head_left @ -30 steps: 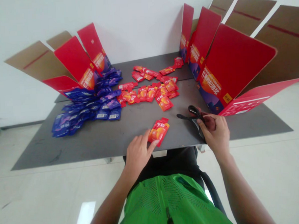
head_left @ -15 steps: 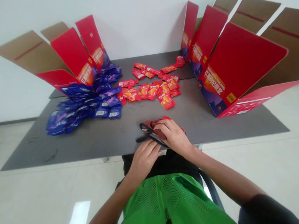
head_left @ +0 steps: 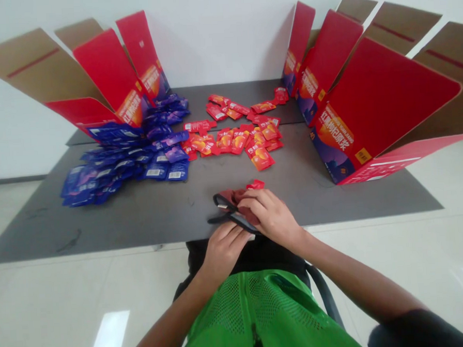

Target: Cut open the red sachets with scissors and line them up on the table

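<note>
A small dark pouch with a red lining (head_left: 233,204) lies at the near edge of the grey table (head_left: 148,209). My right hand (head_left: 270,213) is curled over it, fingers closed on its red fabric. My left hand (head_left: 222,244) pinches the pouch's lower dark edge from below. A red-orange sachet (head_left: 255,184) peeks out from under the pouch, mostly hidden by it and my right hand.
A heap of blue sachets (head_left: 126,163) lies at the left by an open red carton (head_left: 95,92). Several red sachets (head_left: 237,137) are scattered at mid-table. Big open red cartons (head_left: 368,109) stand at the right. A white wall runs behind the table.
My right hand carried the pouch from the right of the table to the middle, over the single red sachet. My left hand left that sachet and took the pouch's lower edge.
</note>
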A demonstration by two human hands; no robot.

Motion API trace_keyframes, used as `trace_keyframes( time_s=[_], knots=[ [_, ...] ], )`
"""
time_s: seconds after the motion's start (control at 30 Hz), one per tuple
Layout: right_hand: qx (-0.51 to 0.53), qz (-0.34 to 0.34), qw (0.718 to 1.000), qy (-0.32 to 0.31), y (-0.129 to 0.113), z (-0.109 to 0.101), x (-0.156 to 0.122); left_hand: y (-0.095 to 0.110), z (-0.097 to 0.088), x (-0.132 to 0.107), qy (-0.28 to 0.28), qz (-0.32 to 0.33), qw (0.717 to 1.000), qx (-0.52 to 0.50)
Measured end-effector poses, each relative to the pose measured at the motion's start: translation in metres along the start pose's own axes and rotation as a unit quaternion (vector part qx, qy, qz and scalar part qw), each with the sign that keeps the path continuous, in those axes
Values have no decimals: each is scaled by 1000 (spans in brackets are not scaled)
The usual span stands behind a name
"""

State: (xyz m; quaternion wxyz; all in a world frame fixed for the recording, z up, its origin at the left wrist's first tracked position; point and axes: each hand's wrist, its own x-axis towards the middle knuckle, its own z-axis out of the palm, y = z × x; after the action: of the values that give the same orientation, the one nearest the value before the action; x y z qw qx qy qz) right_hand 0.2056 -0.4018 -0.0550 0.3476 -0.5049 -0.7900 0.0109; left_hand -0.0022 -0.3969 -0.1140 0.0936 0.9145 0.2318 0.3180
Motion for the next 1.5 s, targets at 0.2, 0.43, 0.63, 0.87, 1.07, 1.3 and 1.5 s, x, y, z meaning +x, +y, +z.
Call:
trace_keyframes(
  time_s=[0.2,0.43,0.63,0.87,1.07,1.3,1.5],
  knots=[
    [-71,52,996,2,50,0,10,-2,-1,0,19,14,1000,0],
    [-35,21,998,37,21,-11,16,0,2,0,30,2,1000,-7],
    [-7,9,999,-32,9,11,7,2,0,3,24,-14,999,-19],
    [-86,19,996,12,55,-1,34,0,1,3,39,-8,999,-20],
    [-7,-12,1000,7,4,2,20,3,0,3,26,-23,999,-18],
    [-33,-1,999,-22,21,18,15,2,-2,5,37,-2,999,-19],
    [-97,-23,995,-12,53,15,32,1,0,4,44,2,999,-13]
  ],
)
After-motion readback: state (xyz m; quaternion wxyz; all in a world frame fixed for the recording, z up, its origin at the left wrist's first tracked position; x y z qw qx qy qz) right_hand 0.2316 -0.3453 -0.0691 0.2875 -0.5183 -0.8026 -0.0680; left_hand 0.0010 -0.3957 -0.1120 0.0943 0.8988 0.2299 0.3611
